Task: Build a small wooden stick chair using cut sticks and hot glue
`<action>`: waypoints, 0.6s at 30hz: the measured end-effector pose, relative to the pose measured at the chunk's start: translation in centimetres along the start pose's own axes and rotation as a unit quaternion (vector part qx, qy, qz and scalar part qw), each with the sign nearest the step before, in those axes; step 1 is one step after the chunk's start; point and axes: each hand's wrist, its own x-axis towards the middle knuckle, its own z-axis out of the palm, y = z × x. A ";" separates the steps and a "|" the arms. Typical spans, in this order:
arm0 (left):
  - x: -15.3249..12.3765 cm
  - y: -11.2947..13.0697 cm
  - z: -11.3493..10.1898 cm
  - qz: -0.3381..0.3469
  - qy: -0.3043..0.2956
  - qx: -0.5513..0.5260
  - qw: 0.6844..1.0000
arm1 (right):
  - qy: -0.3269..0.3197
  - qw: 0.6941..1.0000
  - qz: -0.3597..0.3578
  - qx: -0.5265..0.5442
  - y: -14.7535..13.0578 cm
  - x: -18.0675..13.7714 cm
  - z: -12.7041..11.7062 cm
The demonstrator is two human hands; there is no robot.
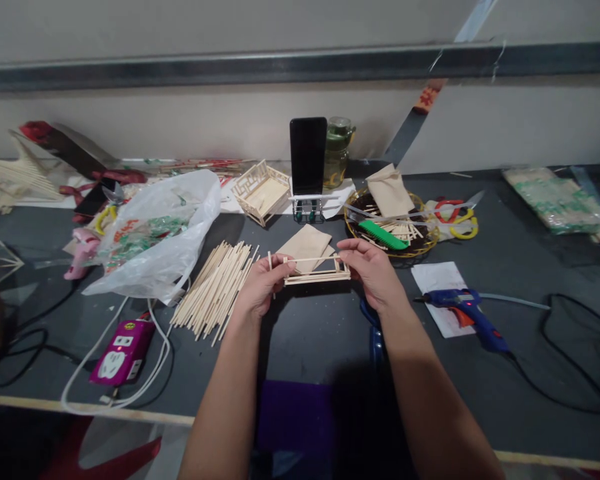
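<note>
Matte dark-grey table [505,260]; crinkled translucent bag [165,233] at left, beside a loose fan of thin pale wooden sticks [215,287]. Mid-table, resting or lifted unclear: small rectangular frame [316,272] of glued sticks, left hand [263,283] pinched closed on its left end, right hand [375,270] likewise on its right end, fingers over the top rail. Blue plastic glue gun [467,310] lies at right; blue scissors [375,337] mostly hidden under the right wrist.
</note>
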 end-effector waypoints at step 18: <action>0.0 0.0 0.2 0.011 0.021 0.002 1.000 | -0.007 1.000 0.000 -0.010 -0.1 0.2 -0.8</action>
